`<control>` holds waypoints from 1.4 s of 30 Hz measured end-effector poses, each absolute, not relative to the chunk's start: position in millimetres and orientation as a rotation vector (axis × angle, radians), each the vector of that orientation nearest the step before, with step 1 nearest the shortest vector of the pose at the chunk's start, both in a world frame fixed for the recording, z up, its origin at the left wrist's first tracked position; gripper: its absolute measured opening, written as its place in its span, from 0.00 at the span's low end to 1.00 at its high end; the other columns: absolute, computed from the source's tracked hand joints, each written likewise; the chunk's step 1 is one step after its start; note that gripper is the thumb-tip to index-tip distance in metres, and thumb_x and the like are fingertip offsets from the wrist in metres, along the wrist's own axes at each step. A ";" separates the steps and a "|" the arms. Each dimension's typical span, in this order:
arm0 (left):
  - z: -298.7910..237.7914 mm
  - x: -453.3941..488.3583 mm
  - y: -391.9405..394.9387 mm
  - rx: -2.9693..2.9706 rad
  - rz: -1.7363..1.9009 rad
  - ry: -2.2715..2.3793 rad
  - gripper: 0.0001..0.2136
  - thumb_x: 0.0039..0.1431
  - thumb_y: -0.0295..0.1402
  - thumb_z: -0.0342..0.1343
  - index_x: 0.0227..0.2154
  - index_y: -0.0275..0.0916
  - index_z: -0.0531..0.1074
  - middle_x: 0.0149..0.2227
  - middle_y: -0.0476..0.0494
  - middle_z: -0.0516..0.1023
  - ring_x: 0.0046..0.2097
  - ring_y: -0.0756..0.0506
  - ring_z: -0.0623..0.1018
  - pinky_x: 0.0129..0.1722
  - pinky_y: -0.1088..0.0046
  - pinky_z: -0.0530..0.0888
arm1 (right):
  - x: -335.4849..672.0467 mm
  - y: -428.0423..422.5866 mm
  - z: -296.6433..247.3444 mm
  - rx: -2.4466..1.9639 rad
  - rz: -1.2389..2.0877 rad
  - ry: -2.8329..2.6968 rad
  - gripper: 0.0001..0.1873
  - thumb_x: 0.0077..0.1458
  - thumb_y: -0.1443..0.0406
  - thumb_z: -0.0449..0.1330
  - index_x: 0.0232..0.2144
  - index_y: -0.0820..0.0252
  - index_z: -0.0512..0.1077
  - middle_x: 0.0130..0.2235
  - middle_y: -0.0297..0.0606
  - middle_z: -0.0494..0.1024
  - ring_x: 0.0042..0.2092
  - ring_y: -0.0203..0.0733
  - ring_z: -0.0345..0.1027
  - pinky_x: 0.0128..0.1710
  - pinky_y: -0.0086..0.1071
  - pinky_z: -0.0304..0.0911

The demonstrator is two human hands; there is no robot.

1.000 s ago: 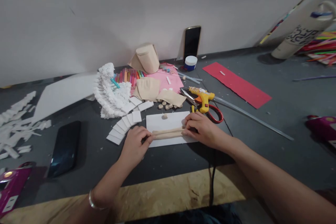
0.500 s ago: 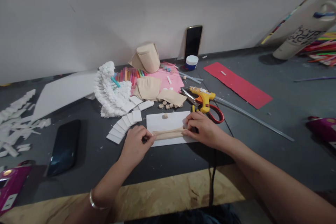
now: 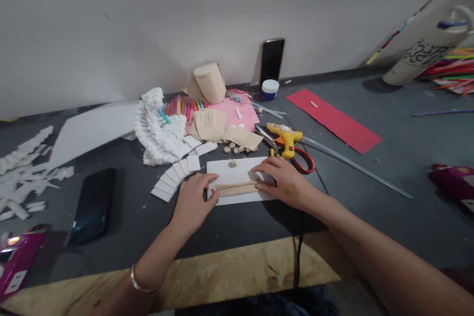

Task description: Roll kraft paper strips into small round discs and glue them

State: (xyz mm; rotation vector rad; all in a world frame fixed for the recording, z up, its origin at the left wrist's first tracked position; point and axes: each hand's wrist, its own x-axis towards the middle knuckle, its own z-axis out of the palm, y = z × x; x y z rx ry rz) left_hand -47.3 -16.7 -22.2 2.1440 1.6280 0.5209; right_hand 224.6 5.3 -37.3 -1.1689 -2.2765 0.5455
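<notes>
A folded, narrow strip of beige crepe paper [image 3: 237, 189] lies lengthwise on a white rectangular board [image 3: 237, 201]. My left hand [image 3: 194, 202] is at the strip's left end, its thumb against the paper and its index finger raised apart from the thumb. At the other end, my right hand [image 3: 283, 180] rests over the board with fingers spread, the thumb touching the strip's end. One small beige paper roll [image 3: 233, 163] sits on the board behind the strip. Several more rolls [image 3: 237, 150] lie just beyond, near flat beige paper pieces [image 3: 209, 124].
A yellow glue gun [image 3: 289, 140] lies over red-handled scissors [image 3: 305, 160], right of the board. White tiles [image 3: 172, 177] fan out on the left beside a fluffy white piece [image 3: 159, 133]. A black phone [image 3: 92, 205] lies further left; red paper [image 3: 333, 121] is at right.
The fingers of both hands have spread away from their thumbs, where before they pinched the strip's ends. The strip now lies flatter on the board.
</notes>
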 end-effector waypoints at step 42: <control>-18.9 -26.7 -39.8 2.685 0.673 1.449 0.08 0.62 0.34 0.56 0.42 0.40 0.68 0.54 0.38 0.74 0.57 0.39 0.70 0.58 0.56 0.58 | 215.8 -3.4 -28.4 -0.733 0.233 -2.325 0.11 0.61 0.71 0.53 0.42 0.59 0.73 0.37 0.41 0.79 0.39 0.42 0.70 0.40 0.37 0.65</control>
